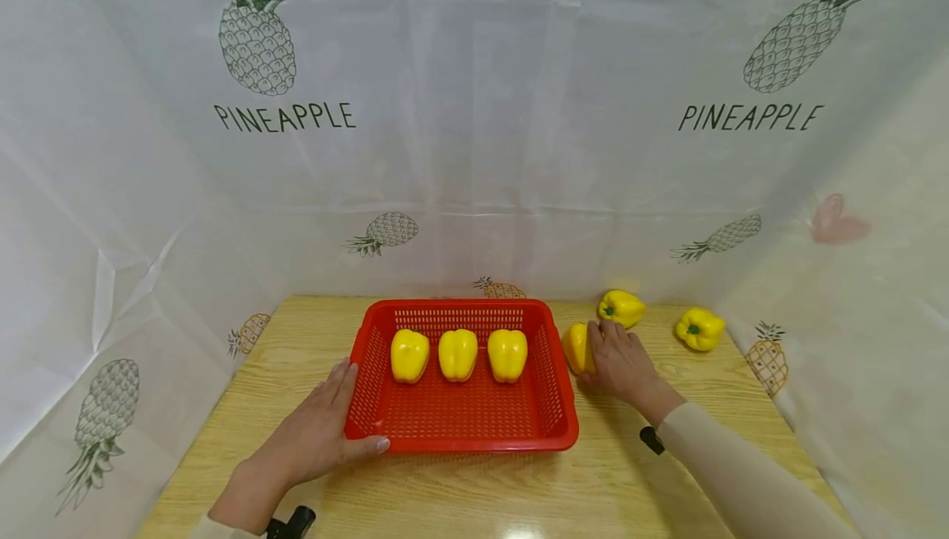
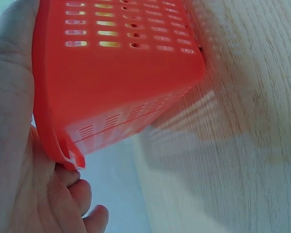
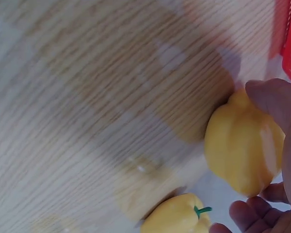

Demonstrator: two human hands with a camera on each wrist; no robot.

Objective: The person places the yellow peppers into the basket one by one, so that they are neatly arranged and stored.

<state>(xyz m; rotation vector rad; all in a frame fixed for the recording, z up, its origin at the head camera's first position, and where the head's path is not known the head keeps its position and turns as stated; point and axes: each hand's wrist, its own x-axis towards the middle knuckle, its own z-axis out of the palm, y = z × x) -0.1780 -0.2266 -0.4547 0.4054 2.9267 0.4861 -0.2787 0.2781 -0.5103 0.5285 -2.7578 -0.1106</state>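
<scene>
A red plastic basket [image 1: 474, 444] stands on the table with three yellow bell peppers in a row inside: a left one [image 1: 409, 356], a middle one [image 1: 457, 355] and a right one [image 1: 507, 356]. My left hand [image 1: 315, 428] rests against its near left corner, fingers along the left rim and thumb on the front rim. Just outside the right wall, my right hand [image 1: 619, 364] grips another yellow bell pepper [image 3: 242, 143], thumb on one side and fingers on the other. Behind that hand lies one more bell pepper [image 1: 621, 308] with a green stem.
Farther right, a loose yellow bell pepper [image 1: 700, 329] lies near the table's right edge. Wood-grain tabletop [image 1: 460, 498] runs under everything. White cloth printed with pineapples [image 1: 474, 152] hangs behind and along both sides.
</scene>
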